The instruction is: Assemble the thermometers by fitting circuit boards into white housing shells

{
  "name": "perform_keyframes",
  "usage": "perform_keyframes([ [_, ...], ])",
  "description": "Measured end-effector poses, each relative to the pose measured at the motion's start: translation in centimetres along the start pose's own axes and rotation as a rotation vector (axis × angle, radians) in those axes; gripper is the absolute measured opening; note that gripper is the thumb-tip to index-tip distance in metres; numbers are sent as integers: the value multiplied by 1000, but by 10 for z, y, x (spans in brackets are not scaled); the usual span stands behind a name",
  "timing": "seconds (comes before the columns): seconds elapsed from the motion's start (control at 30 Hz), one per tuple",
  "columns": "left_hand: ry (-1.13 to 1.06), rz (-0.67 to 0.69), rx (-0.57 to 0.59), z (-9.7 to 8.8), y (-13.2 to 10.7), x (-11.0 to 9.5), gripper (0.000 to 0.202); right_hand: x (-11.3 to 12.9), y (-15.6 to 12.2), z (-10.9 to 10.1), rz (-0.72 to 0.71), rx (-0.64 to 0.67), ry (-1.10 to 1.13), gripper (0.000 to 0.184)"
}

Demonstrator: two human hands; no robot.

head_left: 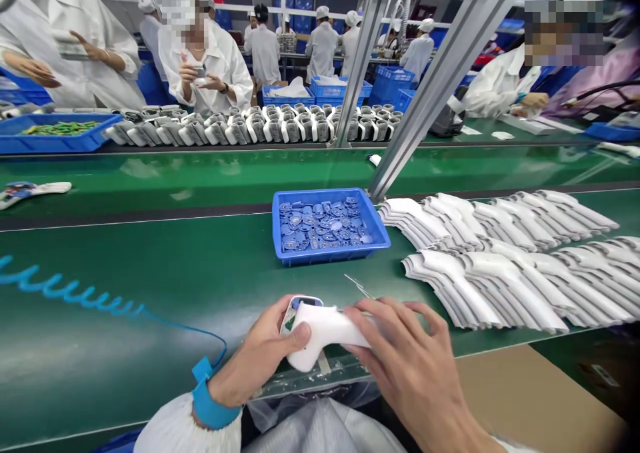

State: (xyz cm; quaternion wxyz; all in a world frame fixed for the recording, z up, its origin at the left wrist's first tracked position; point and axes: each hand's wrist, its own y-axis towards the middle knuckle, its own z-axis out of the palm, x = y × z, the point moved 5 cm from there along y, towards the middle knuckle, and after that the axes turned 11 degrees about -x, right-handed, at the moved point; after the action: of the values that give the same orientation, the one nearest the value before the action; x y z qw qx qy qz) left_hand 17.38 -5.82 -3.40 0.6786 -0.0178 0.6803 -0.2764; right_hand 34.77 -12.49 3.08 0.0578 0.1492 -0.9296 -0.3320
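Both hands hold a white plastic gun-shaped housing (325, 333) over the near edge of the green bench. My left hand (263, 356) is closed round its head end, thumb on top, where a blue-rimmed part shows. My right hand (400, 353) covers its handle end with fingers curled over it. A blue wrist strap (213, 400) with a coiled cord (75, 293) is on my left wrist. Thin tweezers (357, 285) lie just beyond the housing.
A blue tray (380, 230) of small blue parts stands ahead. Rows of white housing shells (500, 260) are stacked to the right. Slanted metal posts (440, 80) rise behind the tray. Beyond a green conveyor (200, 173), assembled units (250, 126) line up and white-coated workers stand.
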Motion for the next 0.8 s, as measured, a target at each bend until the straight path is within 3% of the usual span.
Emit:
perform_keyframes([
  [0.13,72,94,-19,-1,0,5,42,15,3,20,29,94,130,32],
  [0.23,182,195,23,1,-5,-2,37,6,-1,34,266,424,397,25],
  [0.3,277,220,27,2,-8,-9,35,1,2,37,449,547,629,19],
  [0.37,345,218,-24,0,-9,-14,30,2,15,38,557,466,826,26],
  [0.43,369,233,-87,0,-7,-19,25,8,32,43,607,312,872,24],
  [0.47,375,247,-101,1,-6,-20,23,13,40,47,621,243,820,22],
  [0.53,408,268,-76,6,-5,-20,14,26,53,57,589,124,623,38],
  [0.63,541,317,-14,15,-5,-14,8,48,64,66,415,-25,367,49],
  [0.73,665,424,-107,15,-7,-13,12,54,67,65,320,-137,306,49],
  [0.8,652,452,-143,10,-7,-14,6,48,68,60,360,-215,329,51],
])
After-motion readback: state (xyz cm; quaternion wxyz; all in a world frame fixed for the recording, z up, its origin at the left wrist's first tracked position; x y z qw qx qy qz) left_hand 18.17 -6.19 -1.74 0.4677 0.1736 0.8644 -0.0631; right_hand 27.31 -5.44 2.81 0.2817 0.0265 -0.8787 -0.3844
